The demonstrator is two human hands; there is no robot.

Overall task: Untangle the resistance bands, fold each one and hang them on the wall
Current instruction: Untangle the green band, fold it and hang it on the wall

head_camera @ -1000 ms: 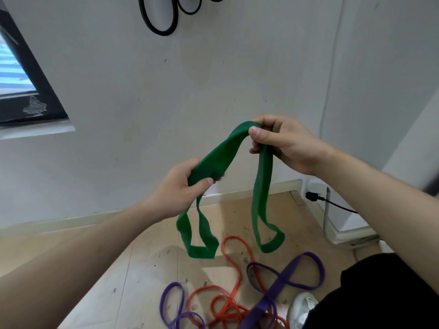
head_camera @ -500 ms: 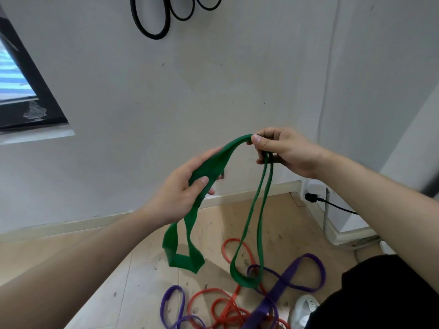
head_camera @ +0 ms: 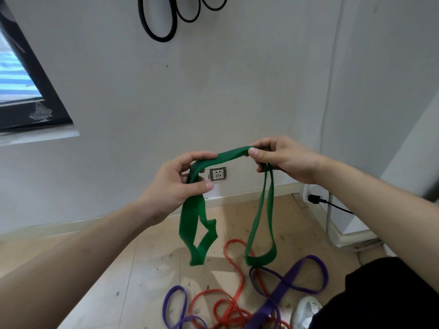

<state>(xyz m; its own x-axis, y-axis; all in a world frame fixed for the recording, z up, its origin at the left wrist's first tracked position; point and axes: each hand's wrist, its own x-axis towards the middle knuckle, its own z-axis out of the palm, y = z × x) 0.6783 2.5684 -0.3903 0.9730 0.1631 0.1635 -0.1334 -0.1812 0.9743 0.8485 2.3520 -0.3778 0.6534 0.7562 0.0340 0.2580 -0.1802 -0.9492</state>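
Observation:
A green resistance band stretches between both hands in front of the wall. My left hand grips it at its left end, fingers and thumb curled round it, and a twisted loop hangs below. My right hand pinches the other end, from which a longer loop drops toward the floor. On the floor below lie tangled red bands and purple bands. Black bands hang high on the wall.
A wall socket sits just behind the green band. A window is at the left. A black plug and cable run along the right wall. A white shoe stands at the lower right on the wooden floor.
Both hands have drawn closer to level, the green span between them now nearly horizontal. The view has tilted up, showing the socket and more of the hung black bands.

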